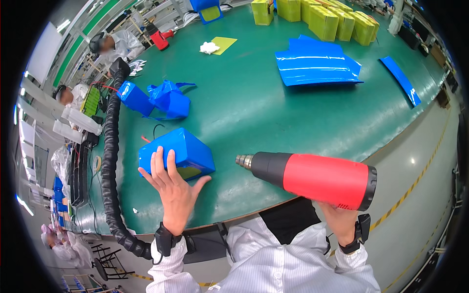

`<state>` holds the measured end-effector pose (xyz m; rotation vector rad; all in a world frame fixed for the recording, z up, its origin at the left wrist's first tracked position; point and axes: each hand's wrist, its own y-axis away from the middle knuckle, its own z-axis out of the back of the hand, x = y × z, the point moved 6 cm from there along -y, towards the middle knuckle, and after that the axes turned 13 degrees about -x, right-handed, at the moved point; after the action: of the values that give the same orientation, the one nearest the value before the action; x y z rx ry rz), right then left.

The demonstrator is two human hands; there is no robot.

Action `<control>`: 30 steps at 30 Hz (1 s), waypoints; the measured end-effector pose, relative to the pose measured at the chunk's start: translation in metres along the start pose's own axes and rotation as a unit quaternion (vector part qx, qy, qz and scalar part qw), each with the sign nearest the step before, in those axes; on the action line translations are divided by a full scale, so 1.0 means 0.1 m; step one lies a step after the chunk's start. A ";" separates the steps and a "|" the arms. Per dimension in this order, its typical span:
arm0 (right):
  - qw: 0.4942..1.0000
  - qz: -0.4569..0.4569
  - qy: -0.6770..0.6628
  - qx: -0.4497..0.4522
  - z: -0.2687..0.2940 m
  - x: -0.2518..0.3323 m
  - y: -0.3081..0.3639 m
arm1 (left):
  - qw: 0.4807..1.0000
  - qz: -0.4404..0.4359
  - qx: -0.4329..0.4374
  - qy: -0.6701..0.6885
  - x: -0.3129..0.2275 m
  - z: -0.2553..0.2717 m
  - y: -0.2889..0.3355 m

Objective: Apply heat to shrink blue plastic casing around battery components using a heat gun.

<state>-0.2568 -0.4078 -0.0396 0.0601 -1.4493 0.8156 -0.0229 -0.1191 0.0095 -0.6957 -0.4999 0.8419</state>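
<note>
Block (195, 146), wrapped in glossy blue film, rests on the green tabletop (244, 115). A yellow area shows on its near side; 1 red wire (145, 139) and 1 black wire (155, 129) stand just behind it.

Left hand (173, 190): open, fingers extended and spread against the near side of the block, thumb stretched out toward its right corner. The hand touches the block without gripping it; thumb contact cannot be determined.

Right hand (339, 220): closed on the heat gun (325, 180) from beneath, to the right of the block. The red housing hides the fingers, so their exact closure cannot be determined. The metal nozzle (244, 161) faces the block, apart from it.

Surrounding items, relative to the block:
- Behind: 2 blue-wrapped packs (175, 103), 1 with loose film.
- Left: black corrugated hose (112, 161).
- Behind and to the right: blue sheets (317, 63) and, farther right, 1 curved blue strip (401, 82).
- Well behind and to the right: yellow boxes (322, 23).
</note>
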 end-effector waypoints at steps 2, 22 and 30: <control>1.000 0.018 0.018 0.013 0.00 0.09 -0.02 | 0.998 -0.019 -0.057 -0.019 0.06 -0.01 0.04; 0.985 0.135 0.096 0.058 0.03 0.20 0.06 | 0.981 0.087 -0.052 0.167 0.62 0.49 -0.40; 0.958 0.222 0.162 0.081 -0.15 0.44 0.05 | 0.945 0.219 -0.016 0.242 0.81 0.39 -0.04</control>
<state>-0.2513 -0.3764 -0.0055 -0.2740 -1.0923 1.2478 0.0002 -0.0420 0.0494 -1.0287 0.0936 1.0340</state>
